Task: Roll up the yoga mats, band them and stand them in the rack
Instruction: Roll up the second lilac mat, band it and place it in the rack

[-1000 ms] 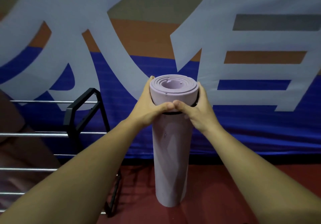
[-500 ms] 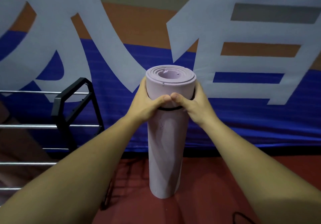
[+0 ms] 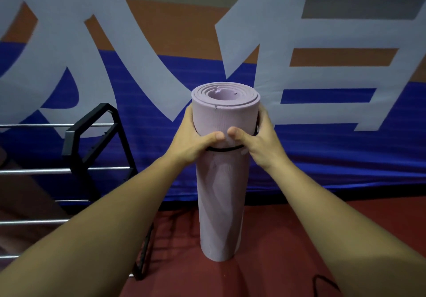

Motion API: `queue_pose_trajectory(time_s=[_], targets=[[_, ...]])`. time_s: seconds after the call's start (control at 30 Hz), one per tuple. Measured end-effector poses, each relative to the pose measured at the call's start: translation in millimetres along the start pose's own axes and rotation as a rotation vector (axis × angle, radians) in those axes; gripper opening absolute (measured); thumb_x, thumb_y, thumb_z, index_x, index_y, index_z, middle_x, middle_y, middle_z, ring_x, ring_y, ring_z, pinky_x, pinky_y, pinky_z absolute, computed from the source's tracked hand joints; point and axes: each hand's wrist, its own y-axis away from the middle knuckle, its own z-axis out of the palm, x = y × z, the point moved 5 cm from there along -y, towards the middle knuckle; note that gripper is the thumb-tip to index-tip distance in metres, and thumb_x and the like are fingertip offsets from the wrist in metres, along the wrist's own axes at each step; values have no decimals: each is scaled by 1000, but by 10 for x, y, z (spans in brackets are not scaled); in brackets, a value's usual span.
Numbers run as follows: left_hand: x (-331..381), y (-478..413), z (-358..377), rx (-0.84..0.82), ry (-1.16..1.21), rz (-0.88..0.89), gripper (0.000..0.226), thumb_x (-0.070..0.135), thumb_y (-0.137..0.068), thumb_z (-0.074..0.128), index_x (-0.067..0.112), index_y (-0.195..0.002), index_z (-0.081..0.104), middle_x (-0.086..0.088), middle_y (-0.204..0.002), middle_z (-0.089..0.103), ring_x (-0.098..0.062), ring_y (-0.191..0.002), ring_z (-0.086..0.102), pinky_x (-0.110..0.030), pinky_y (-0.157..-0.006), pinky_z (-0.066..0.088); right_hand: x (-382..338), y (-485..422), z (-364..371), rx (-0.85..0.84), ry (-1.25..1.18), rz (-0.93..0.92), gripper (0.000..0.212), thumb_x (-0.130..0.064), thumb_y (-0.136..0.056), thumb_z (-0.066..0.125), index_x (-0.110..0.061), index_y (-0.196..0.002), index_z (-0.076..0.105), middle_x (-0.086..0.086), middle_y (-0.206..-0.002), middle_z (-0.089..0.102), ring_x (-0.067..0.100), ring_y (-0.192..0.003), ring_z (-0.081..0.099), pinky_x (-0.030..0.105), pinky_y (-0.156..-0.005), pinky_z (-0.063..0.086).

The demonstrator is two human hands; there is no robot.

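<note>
Blue-orange banner (image 3: 322, 149), red floor (image 3: 276, 246), black cord (image 3: 321, 283)

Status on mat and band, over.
Left hand, right hand both gripping rolled mat, upright on floor. Black band round it below the thumbs. Rack at left, mat not in it.

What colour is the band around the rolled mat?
Black; the band on the mat shows best in the head view.

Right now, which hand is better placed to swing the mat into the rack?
Likely the left hand: it grips the mat at the black band, and the rack stands on its side; the right hand is farther.
</note>
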Motion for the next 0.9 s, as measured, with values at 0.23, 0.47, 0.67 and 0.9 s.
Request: queue_pose_trajectory(time_s=[0.23, 0.47, 0.67, 0.9], targets=[[-198, 61, 59, 10, -51, -31, 108, 70, -49, 85, 25, -138, 42, 8, -128, 60, -6, -115, 61, -32, -92, 56, 397, 135, 35, 20, 74, 127, 113, -89, -40, 75, -30, -134, 54, -11, -117, 70, 6, -108, 66, 31, -91, 56], [-357, 197, 24, -84, -116, -83, 102, 67, -51, 84, 28, -136, 43, 14, -130, 58, -1, -117, 59, -33, -98, 54, 501, 252, -12, -57, 204, 157, 121, -87, -47, 77, -33, -148, 37, -12, -143, 54, 10, -131, 51, 27, -100, 47], [-179, 105, 67, 90, -17, -18, 114, 78, -46, 80, 27, -139, 37, 16, -129, 54, 6, -114, 56, -16, -86, 51, 181, 144, 82, -15, 72, 22, 105, -73, -55, 79, -41, -145, 36, -17, -134, 58, 0, -119, 58, 17, -87, 52], [-468, 229, 129, 41, -56, -82, 103, 66, -50, 79, 28, -136, 37, 14, -127, 56, -2, -116, 57, -23, -89, 52, 713, 381, 60, -68, 250, 241, 121, -104, -42, 52, -38, -142, 46, -10, -131, 64, 19, -121, 60, 32, -95, 50]])
